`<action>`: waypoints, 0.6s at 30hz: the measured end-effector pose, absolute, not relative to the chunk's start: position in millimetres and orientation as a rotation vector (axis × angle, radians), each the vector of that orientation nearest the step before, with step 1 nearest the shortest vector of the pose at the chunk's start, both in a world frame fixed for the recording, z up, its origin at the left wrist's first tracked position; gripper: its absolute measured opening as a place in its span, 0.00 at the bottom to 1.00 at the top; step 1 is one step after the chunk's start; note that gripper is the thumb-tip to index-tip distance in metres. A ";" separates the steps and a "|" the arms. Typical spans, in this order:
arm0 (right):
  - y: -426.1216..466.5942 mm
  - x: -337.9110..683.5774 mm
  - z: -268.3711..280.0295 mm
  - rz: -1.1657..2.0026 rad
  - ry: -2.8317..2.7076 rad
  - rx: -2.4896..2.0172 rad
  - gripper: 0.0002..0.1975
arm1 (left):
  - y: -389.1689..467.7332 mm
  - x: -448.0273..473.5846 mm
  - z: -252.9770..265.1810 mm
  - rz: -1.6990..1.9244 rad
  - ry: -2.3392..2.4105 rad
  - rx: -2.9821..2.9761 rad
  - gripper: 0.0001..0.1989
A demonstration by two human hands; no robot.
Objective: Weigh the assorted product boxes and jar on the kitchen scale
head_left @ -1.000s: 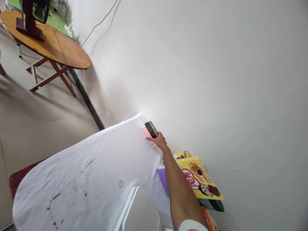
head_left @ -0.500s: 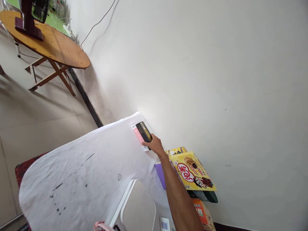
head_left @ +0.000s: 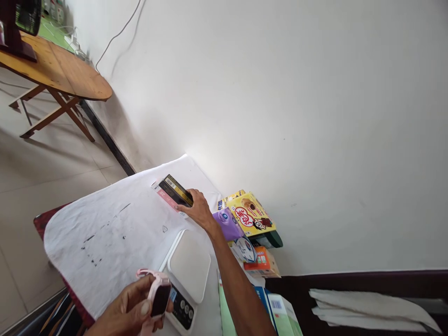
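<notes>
My left hand [head_left: 122,310] is closed on a pink smartwatch [head_left: 161,298] with a dark screen, held in front of a white kitchen scale [head_left: 191,266]. The watch covers part of the scale's button panel. Farther off, my right hand [head_left: 198,210] grips a black box with a gold stripe [head_left: 177,189] and a pink-and-white box [head_left: 164,197], lying side by side. Thumb and fingers span the pair from opposite sides. Both boxes are over the white cloth [head_left: 112,233]; whether they touch it I cannot tell.
Along the wall to the right stand a yellow snack box [head_left: 252,214], a purple pack [head_left: 228,224] and an orange pack [head_left: 262,261]. Green-and-white boxes [head_left: 283,312] lie near the bottom. A wooden folding table [head_left: 70,70] bears a fan [head_left: 17,32] at upper left.
My left hand has come into view with the smartwatch, of which only the pink strap showed before. My right hand and the two boxes have shifted left. The view has swung right and down.
</notes>
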State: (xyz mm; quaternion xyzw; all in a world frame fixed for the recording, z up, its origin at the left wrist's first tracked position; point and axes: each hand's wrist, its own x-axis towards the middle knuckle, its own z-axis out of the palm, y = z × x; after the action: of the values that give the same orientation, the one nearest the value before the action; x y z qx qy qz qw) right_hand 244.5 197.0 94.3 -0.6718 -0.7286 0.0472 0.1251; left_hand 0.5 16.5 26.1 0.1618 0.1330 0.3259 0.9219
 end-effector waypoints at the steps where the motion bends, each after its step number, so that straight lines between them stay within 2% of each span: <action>1: 194.1 242.2 96.4 0.103 -2.104 -1.953 0.20 | 15.6 -1.3 29.0 0.700 0.282 0.351 0.22; 4: 176.2 236.8 108.0 0.032 -2.044 -1.954 0.15 | 13.7 -6.1 35.7 0.749 0.263 0.377 0.19; 10: 82.2 240.3 134.7 -0.064 -1.937 -1.916 0.15 | 12.5 -12.3 34.8 0.755 0.142 0.396 0.17; 14: 15.5 241.0 124.0 0.010 -1.883 -2.031 0.16 | 12.7 -13.6 34.1 0.741 0.141 0.415 0.17; 18: -11.5 237.1 100.9 0.054 -1.821 -2.076 0.15 | 12.4 -13.8 32.9 0.740 0.180 0.444 0.17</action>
State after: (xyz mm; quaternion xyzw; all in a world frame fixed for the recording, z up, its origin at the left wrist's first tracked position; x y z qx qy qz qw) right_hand 237.1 -11.5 100.9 -0.7381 -0.6474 0.0193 0.1887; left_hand -13.8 12.4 32.9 0.2148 0.0873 0.3580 0.9045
